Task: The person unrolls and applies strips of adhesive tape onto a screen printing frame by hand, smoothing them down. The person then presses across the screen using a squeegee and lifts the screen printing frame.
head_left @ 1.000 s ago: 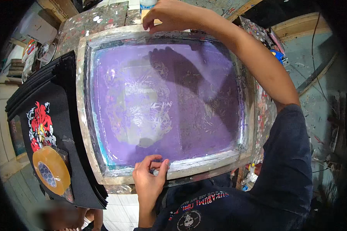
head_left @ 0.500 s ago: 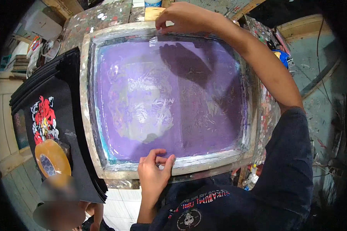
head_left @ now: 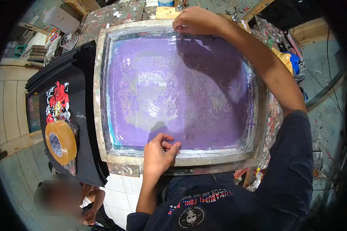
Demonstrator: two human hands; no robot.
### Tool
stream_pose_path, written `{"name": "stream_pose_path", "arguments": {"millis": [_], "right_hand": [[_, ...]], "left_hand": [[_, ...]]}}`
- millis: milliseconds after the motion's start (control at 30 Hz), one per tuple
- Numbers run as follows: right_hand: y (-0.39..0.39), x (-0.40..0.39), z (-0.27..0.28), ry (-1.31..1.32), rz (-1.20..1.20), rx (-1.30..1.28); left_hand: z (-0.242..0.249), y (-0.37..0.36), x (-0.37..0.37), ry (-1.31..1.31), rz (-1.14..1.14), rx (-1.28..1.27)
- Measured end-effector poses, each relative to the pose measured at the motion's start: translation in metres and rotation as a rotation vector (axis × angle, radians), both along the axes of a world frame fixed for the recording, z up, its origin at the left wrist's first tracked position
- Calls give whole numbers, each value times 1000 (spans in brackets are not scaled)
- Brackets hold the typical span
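A wooden-framed printing screen [head_left: 99,96] with purple mesh lies in front of me, a pale figured pattern showing on its left half. Over the screen's near edge is my left hand [head_left: 160,154], thumb and curled fingers drawn together. My right hand [head_left: 194,23] pinches at the far edge, its arm reaching round the right side. A shiny, see-through strip, apparently clear tape [head_left: 176,38], hangs at the right fingertips and seems to run towards my left hand; most of it is hard to see. The right arm's shadow darkens the right half of the mesh.
To the left, black printed fabric [head_left: 81,77] lies in a stack with a large roll of tape [head_left: 61,142] on it. A person [head_left: 89,204] sits at lower left. Behind the frame is a wooden block [head_left: 167,12]; a blue and yellow item [head_left: 291,61] is at right.
The view has shifted, so the screen and stack appear farther right and slightly higher. My right hand has moved a little rightward along the far edge; both hands keep their closed shape.
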State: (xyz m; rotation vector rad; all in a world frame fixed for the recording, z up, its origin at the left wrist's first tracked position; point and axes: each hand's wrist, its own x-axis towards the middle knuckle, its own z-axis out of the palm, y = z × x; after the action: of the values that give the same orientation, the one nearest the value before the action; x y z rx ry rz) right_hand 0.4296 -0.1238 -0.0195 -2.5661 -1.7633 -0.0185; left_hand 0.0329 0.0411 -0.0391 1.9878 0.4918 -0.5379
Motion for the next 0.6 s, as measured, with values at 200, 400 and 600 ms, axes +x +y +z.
{"name": "stream_pose_path", "arguments": {"millis": [200,400,600], "right_hand": [[-13,4,-20,-89,60,75],[-11,-4,-27,-194,30,15],[-15,-2,-45,-214,10,35]], "left_hand": [[1,-2,3,26,36,-14],[-3,-3,2,-19,18,0],[-2,0,3,27,33,-75]]}}
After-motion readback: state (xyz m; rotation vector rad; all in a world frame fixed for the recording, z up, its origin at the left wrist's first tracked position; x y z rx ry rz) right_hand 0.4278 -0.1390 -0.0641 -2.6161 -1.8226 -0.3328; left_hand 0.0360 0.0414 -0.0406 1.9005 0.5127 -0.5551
